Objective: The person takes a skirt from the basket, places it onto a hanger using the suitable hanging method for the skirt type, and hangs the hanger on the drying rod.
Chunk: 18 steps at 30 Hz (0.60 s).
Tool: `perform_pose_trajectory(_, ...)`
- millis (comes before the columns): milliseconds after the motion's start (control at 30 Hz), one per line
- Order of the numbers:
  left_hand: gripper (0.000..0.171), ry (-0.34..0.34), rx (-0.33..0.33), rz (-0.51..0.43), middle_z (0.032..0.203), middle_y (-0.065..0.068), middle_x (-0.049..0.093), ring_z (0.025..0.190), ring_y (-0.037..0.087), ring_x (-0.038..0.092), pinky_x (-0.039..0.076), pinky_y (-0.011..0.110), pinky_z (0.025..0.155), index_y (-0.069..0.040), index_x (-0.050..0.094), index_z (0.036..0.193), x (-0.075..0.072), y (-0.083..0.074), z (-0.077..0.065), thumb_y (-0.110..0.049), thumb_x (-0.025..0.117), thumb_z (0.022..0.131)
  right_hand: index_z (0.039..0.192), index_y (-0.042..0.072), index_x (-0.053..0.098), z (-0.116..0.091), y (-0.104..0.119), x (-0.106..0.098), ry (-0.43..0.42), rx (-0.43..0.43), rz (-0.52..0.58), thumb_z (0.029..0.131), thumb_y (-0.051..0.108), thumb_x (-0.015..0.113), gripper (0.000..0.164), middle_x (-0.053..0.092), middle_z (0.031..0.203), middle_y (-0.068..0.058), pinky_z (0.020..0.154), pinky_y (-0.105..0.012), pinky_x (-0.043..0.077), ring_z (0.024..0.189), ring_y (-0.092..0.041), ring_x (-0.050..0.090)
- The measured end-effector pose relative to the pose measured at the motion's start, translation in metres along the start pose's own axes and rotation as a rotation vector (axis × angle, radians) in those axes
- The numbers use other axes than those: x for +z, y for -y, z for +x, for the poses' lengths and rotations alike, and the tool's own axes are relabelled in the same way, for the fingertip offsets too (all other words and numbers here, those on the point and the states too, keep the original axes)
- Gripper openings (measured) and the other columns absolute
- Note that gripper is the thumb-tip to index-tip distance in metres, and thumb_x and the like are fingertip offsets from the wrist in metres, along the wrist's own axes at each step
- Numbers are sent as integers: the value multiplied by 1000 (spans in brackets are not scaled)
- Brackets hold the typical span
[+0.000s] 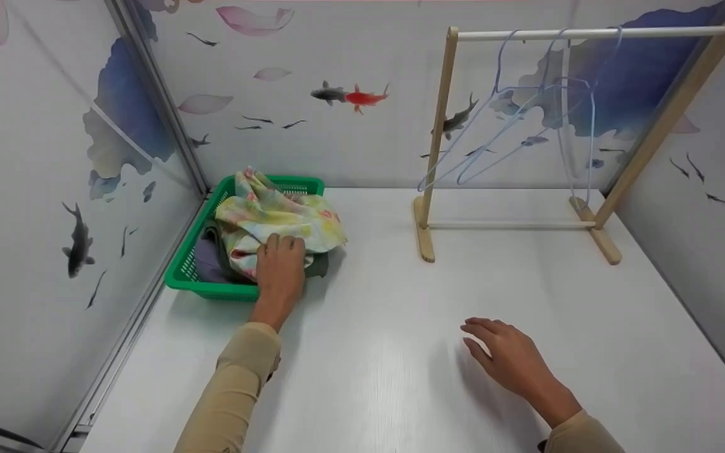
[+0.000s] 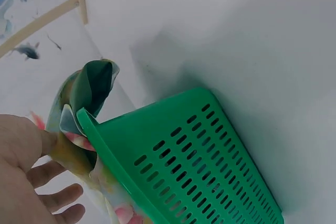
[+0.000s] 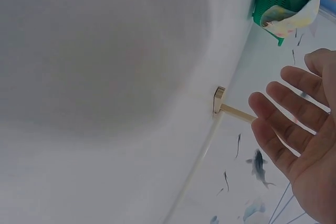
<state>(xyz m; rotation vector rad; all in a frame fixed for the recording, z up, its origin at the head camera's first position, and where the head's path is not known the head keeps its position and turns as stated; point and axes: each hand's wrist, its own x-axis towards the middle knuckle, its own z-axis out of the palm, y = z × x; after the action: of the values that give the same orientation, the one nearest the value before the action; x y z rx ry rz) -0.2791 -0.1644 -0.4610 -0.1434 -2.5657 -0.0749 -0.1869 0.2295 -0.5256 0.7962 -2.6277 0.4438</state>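
Observation:
A floral cloth (image 1: 287, 220) in yellow, pink and white lies bunched on top of darker folded cloths in a green basket (image 1: 211, 290), partly over its right rim. My left hand (image 1: 282, 267) rests on the near side of this cloth, fingers loosely bent and spread. In the left wrist view the fingers touch the floral cloth (image 2: 126, 208) beside the basket rim, and the thumb tip is hidden against the fabric. My right hand (image 1: 510, 355) hovers over the right part of the table, fingers relaxed and apart, with nothing in it.
A wooden rack (image 1: 441, 126) with a white top bar stands at the back right of the white table (image 1: 362, 352). Several light-blue hangers (image 1: 482, 151) hang from it. Printed walls (image 1: 350, 145) enclose the back and sides.

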Motion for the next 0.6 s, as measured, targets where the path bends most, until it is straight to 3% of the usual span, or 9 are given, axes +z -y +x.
perform_pose_trajectory(300, 21, 14, -128, -293, 92, 12, 60, 87, 30, 55, 44, 45, 71, -7, 57, 102, -29, -3, 26, -23, 45, 98, 107, 15, 68, 0, 1, -1, -9, 3, 15, 84, 22, 68, 24, 64, 108, 1, 70, -36, 50, 91, -17, 61)
perform_pose_trajectory(433, 28, -34, -182, -468, 104, 10, 60, 98, 25, 55, 44, 43, 82, -10, 55, 116, -47, -6, 32, -27, 41, 99, 106, 17, 68, 1, 1, -2, 1, 11, 9, 83, 23, 68, 23, 64, 106, 3, 68, -34, 49, 90, -15, 61)
perform_pose_trajectory(533, 31, -83, -163, -541, 110, 6, 59, 104, 21, 53, 38, 40, 94, -10, 54, 119, -59, -10, 36, -29, 39, 99, 105, 17, 68, 2, 2, -3, 6, 9, 20, 83, 23, 68, 23, 64, 106, 3, 68, -34, 49, 90, -15, 60)
perform_pose_trajectory(600, 28, -110, -142, -562, 104, 5, 58, 99, 19, 53, 40, 37, 91, -10, 56, 112, -68, -16, 37, -29, 40, 99, 106, 18, 68, 3, 3, -4, 9, 7, 24, 84, 23, 68, 22, 64, 107, 4, 68, -33, 49, 90, -14, 60)
